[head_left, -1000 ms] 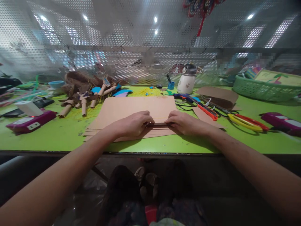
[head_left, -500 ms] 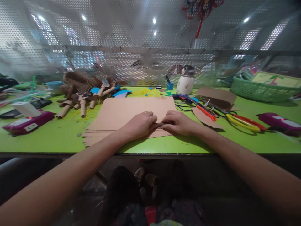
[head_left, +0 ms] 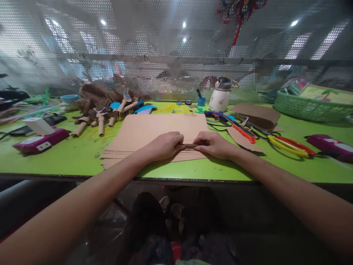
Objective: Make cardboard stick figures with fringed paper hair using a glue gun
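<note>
Between my two hands a thin brown paper strip [head_left: 189, 146], narrow like a roll or fold, is stretched sideways. My left hand [head_left: 167, 144] pinches its left end and my right hand [head_left: 212, 144] pinches the other, fingers closed on both sides. Under them lies a stack of tan kraft paper sheets [head_left: 154, 127], its near edges fanned out toward the table's front. Whether the strip is a separate piece or part of the top sheet is hard to make out.
Brown paper-tube figures [head_left: 100, 123] lie left of the stack. On the right are a glue gun [head_left: 217, 115], an orange cutter [head_left: 244, 133], pliers [head_left: 289, 145] and a green basket [head_left: 311, 106]. A white bottle [head_left: 220, 96] stands behind; a purple power strip [head_left: 41, 141] sits left.
My hands have moved slightly apart, so more of the brown strip shows between them. The whole view has shifted a little.
</note>
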Action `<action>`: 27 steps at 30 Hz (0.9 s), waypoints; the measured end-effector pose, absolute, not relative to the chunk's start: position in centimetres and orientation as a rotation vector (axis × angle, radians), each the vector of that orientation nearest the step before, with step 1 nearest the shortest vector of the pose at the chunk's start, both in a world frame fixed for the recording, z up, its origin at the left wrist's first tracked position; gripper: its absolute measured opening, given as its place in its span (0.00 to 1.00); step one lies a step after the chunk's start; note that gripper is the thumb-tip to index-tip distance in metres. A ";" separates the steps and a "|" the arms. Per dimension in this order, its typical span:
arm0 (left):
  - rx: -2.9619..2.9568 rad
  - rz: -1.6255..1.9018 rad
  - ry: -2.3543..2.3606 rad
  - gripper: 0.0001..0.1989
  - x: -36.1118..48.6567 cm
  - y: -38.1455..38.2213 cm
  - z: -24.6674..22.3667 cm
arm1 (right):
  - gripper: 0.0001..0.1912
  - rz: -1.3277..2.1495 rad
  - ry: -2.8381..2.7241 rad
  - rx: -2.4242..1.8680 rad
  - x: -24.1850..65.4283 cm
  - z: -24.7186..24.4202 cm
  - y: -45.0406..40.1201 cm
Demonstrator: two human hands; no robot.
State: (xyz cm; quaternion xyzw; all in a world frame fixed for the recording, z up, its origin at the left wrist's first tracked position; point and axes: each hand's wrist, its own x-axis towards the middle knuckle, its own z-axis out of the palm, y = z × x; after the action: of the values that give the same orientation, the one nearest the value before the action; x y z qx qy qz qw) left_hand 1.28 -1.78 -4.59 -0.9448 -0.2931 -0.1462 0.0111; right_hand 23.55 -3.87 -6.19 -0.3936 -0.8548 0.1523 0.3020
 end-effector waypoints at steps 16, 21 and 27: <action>-3.128 -0.479 -0.838 0.07 -0.6 -2.4 -3.7 | 0.05 0.313 -2.424 -0.869 24.8 -6.3 -3.2; -3.140 -0.400 -0.804 0.08 -0.8 -2.4 -3.3 | 0.08 0.303 -2.501 -0.861 25.3 -5.9 -3.3; -3.106 -0.406 -0.733 0.09 -1.0 -2.4 -3.5 | 0.10 0.264 -2.554 -0.864 25.4 -5.6 -3.6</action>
State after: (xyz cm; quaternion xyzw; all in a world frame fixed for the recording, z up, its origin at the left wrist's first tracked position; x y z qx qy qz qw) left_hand -1.01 -2.37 -3.46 -0.9648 -0.2277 -0.1260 -0.0377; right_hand 25.39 -3.61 -5.62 -0.3115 -0.9207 0.0954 0.2147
